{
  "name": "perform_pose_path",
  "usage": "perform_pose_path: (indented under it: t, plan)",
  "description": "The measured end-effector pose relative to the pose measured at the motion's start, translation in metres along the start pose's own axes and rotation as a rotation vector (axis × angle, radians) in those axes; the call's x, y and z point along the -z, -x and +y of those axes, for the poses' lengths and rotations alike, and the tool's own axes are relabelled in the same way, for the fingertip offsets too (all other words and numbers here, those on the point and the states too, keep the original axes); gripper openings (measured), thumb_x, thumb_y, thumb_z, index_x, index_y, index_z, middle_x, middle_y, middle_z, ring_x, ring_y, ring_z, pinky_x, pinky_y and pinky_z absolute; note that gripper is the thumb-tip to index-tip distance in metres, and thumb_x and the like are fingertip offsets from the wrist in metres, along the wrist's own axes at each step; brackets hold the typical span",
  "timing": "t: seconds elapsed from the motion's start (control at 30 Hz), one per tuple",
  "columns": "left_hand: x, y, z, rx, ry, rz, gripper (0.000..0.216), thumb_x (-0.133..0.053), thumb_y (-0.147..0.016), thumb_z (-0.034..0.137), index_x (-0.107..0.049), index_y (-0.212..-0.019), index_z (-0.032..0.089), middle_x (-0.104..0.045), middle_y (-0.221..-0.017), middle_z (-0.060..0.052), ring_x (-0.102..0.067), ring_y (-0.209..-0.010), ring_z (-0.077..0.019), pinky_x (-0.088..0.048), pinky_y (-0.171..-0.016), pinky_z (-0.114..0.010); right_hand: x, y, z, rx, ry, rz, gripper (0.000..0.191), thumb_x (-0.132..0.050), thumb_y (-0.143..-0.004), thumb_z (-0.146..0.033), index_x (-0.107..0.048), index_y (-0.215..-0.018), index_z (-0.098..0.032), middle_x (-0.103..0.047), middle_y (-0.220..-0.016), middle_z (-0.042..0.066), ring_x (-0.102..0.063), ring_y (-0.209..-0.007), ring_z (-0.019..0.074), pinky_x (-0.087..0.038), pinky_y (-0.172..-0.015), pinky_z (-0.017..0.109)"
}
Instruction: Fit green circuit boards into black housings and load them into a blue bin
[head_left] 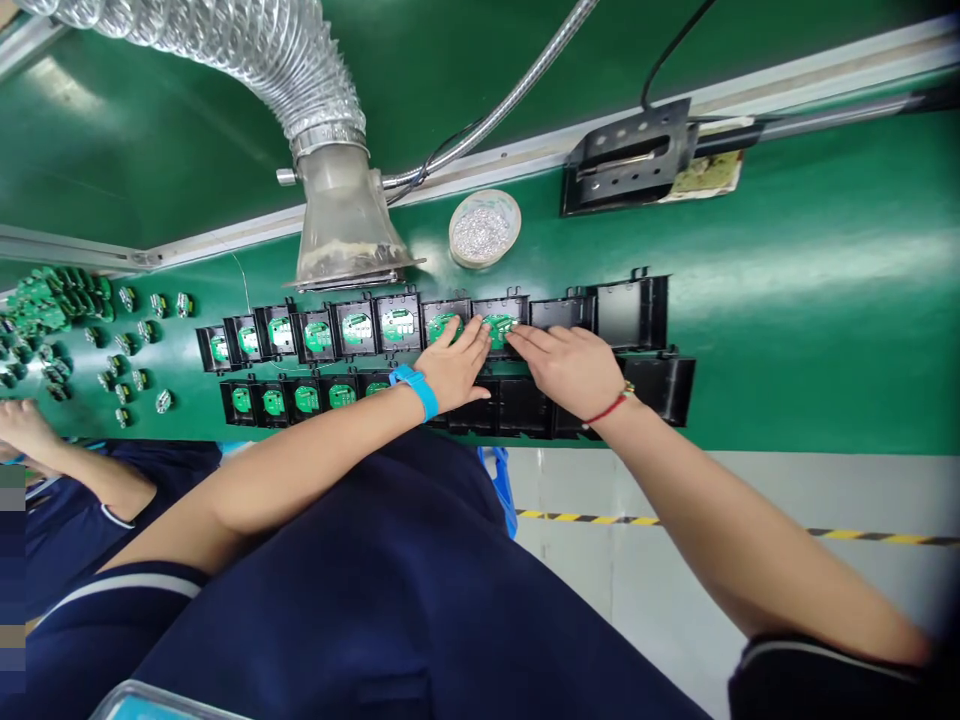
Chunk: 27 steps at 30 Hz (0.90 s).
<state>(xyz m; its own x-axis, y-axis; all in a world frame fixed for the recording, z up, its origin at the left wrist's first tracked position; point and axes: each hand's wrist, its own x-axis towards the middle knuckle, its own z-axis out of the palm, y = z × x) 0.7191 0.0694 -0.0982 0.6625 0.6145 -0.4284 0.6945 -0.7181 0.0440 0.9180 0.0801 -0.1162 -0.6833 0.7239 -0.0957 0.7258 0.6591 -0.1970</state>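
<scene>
Fingertips [520,337] of the right hand [576,372] touch a rounded, component-studded green board [497,325].

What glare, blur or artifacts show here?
Head view: pale glare on the green tabletop at right and green panel at upper left; right edge dark; pixelated strip at lower left; left hand and right hand look fairly sharp.

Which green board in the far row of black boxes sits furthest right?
The board in the third box from the right end, which the right hand reaches into; its row's other visible boards lie further left.
</scene>
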Motion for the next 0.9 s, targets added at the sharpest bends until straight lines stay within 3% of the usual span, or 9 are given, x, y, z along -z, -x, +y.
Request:
perform_pose_path:
  t: [0.23, 0.53, 0.9]
  plan:
    - [0.000, -0.001, 0.001, 0.013, -0.012, -0.014, 0.075, -0.041, -0.087, 0.058, -0.037, -0.141, 0.005, -0.031, -0.149, -0.016, -0.015, -0.141, -0.0331, -0.012, -0.114, -0.051, 0.005, 0.000, -0.015, -0.074, 0.069, -0.120, 0.044, -0.031, -0.089, -0.013, -0.054, -0.127, -0.010, -0.053, -0.133, 0.012, -0.055, -0.080, 0.0203, -0.031, -0.066, 0.035]
    - [0.001, -0.002, 0.003, 0.027, -0.007, -0.040, 0.074, -0.044, -0.087, 0.055, -0.037, -0.140, 0.004, -0.031, -0.148, -0.017, -0.015, -0.140, -0.0340, -0.014, -0.114, -0.053, 0.005, -0.002, -0.019, -0.086, 0.146, -0.146, 0.044, -0.030, -0.090, -0.014, -0.053, -0.128, -0.011, -0.052, -0.134, 0.014, -0.056, -0.081, 0.0206, -0.032, -0.065, 0.035]
    - [-0.008, -0.009, 0.006, 0.043, -0.029, 0.020, 0.073, -0.048, -0.085, 0.055, -0.045, -0.136, 0.004, -0.040, -0.143, -0.018, -0.018, -0.139, -0.0350, -0.010, -0.114, -0.053, 0.004, -0.006, -0.023, -0.125, 0.175, -0.153, 0.042, -0.030, -0.091, -0.014, -0.054, -0.126, -0.011, -0.052, -0.134, 0.014, -0.057, -0.083, 0.0205, -0.030, -0.069, 0.035]
